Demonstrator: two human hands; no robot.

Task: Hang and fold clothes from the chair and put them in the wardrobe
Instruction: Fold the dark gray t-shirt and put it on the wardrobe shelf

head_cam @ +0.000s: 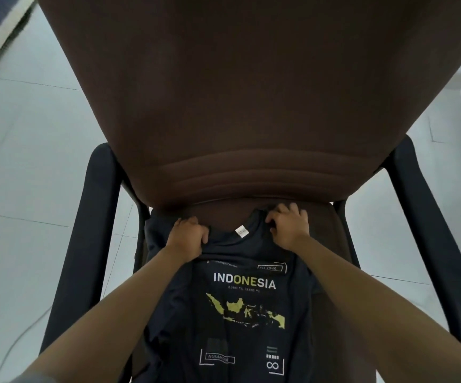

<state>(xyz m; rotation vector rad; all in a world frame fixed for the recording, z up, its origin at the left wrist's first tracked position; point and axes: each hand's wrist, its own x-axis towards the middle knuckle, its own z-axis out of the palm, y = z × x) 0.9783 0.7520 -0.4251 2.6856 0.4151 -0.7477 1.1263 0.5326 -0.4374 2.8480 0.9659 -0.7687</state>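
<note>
A dark T-shirt (240,305) lies print-side up on the seat of a brown chair (224,92), its collar toward the chair's backrest and its hem running toward the person, out of view at the bottom. The white-and-yellow lettering and a yellow map graphic sit in the middle of the shirt, and a small white neck label (241,232) shows at the collar. The left hand (189,235) is curled closed on the shoulder to the left of that collar, fabric pinched between thumb and fingers; the right hand (288,226) is closed the same way on the shoulder to the right of the collar, fingers bunched into the cloth just below the backrest. Gripping both shoulders at matching points looks like a way to keep the shirt square and taut, either to lay it flat for folding or to lift it evenly; which of the two cannot be told from this view. The fabric to the left and right of the print is rumpled, so smoothing seems to remain. Beyond the shirt, the chair's black armrests (91,244) run down both sides of the seat, and pale tiled floor (25,161) surrounds the chair. No wardrobe or hanger is in sight.
</note>
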